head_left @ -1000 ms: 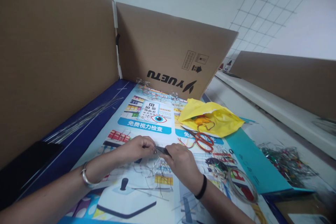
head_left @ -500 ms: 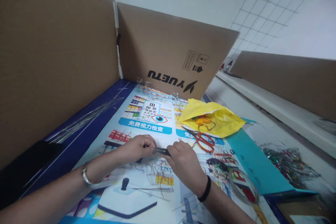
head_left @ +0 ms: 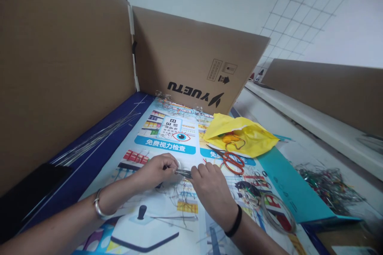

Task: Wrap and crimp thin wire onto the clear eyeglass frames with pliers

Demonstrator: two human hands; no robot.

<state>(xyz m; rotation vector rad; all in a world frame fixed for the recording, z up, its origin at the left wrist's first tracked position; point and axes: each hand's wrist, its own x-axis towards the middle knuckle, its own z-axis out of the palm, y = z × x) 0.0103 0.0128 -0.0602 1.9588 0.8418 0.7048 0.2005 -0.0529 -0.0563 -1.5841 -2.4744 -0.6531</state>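
Over the printed sheet, my left hand (head_left: 157, 170) is closed in a pinch on a thin piece of wire (head_left: 179, 164), which shows as a small curve at the fingertips. My right hand (head_left: 211, 186) is wrapped round a pair of pliers (head_left: 184, 173). Their metal jaws point left and meet the wire beside my left fingers; the handles are hidden in my palm. Below the hands lie tangled short wires (head_left: 184, 197). Orange-handled scissors (head_left: 233, 162) rest to the right, partly against a yellow bag (head_left: 260, 137) with orange thread inside.
Cardboard panels (head_left: 197, 55) stand behind and at the left. Long straight wires (head_left: 98, 137) lie on the dark blue strip at left. A round clear container (head_left: 278, 212) sits at right, and a heap of wire pieces (head_left: 326, 187) lies farther right. More bent wires lie by the back panel.
The pliers have turned slightly in my right hand, so more of the jaws shows. A curve of wire stands out more plainly at my left fingertips. Both hands stay nearly in place.
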